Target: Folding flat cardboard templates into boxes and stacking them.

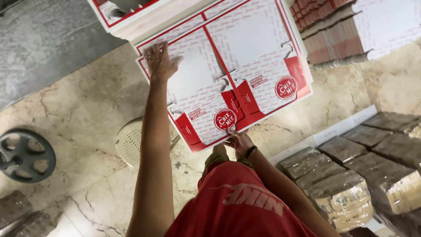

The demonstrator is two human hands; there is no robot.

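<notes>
A large printed cardboard sheet (245, 57), white with red borders, red panels and round red emblems, lies on top of a stack of like sheets in the upper middle of the view, raised above the floor. It is die-cut with box blanks side by side, each with a plain white square in its middle. The left hand (160, 61) lies flat on the sheet's far left corner, fingers spread wide and pressed on the surface. The right hand (237, 141) is at the near edge, just under one round emblem; its fingers pinch the edge of the sheet, and a dark band sits on the wrist.

Under the sheet's near left corner a cream plastic stool (131, 141) with a perforated seat shows partly; whether it bears the stack cannot be told. A second pile of red and white sheets (131, 13) stands at the top left, and bundles of folded red and white cardboard (333, 30) are stacked at the top right.

To the right, on the floor, wrapped bundles (346, 193) in clear film lie in rows, holding brownish flat stock packed tight. A dark metal wheel (24, 156) lies at the left on the marble floor (74, 118). The person wears red shorts (237, 206).
</notes>
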